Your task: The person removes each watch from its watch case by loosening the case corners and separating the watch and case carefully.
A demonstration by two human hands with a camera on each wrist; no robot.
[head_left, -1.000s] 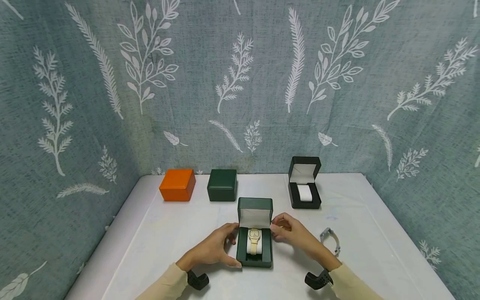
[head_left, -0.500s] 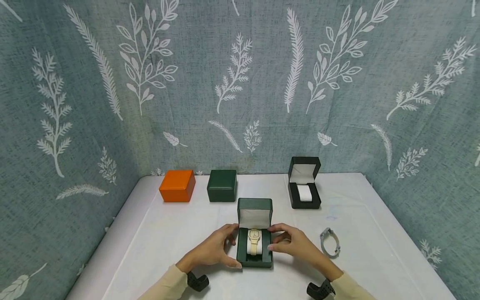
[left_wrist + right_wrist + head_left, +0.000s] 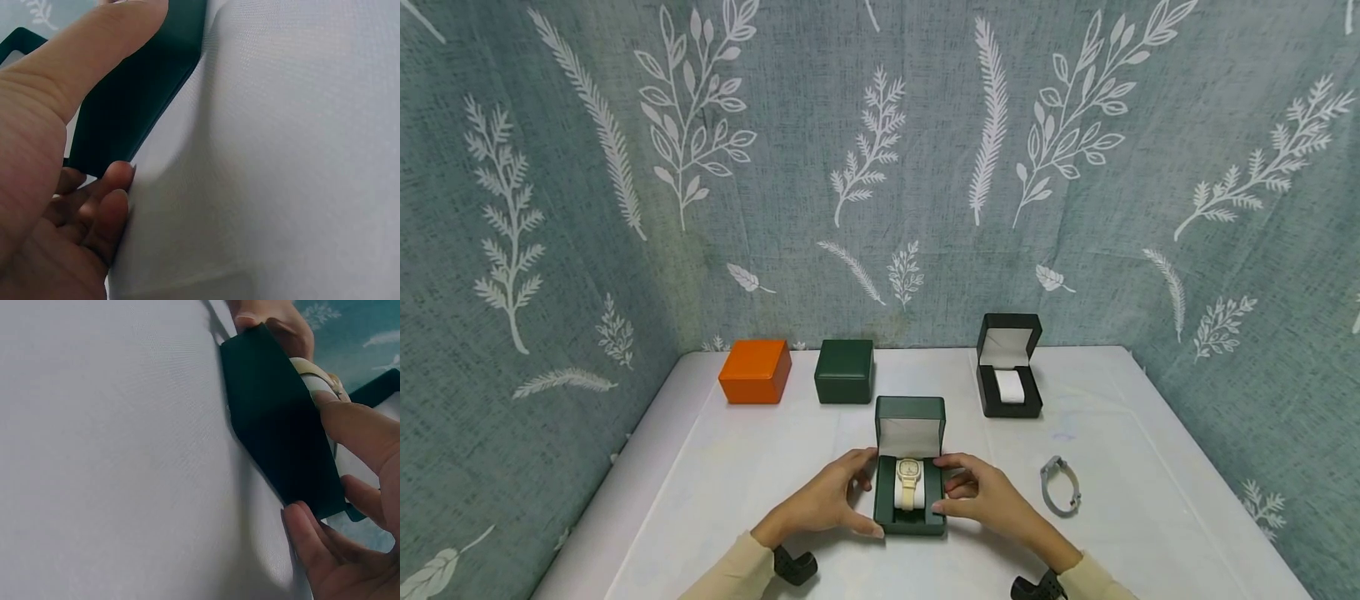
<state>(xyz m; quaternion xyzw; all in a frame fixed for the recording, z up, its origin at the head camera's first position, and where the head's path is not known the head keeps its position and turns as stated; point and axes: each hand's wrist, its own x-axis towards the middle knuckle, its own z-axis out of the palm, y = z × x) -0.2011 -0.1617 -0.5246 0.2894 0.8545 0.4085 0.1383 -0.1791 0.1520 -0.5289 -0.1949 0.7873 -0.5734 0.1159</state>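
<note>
Right hand (image 3: 981, 498) now lowered from beside the raised lid onto the right wall of the open dark green hinged watch box (image 3: 910, 467), near-centre on the white-clothed table (image 3: 737, 467); left hand (image 3: 827, 500) unmoved, curled round the left wall. Box clasped from both sides. Seen only from the right wrist: thumb touching the cream-strapped watch (image 3: 315, 375).
</note>
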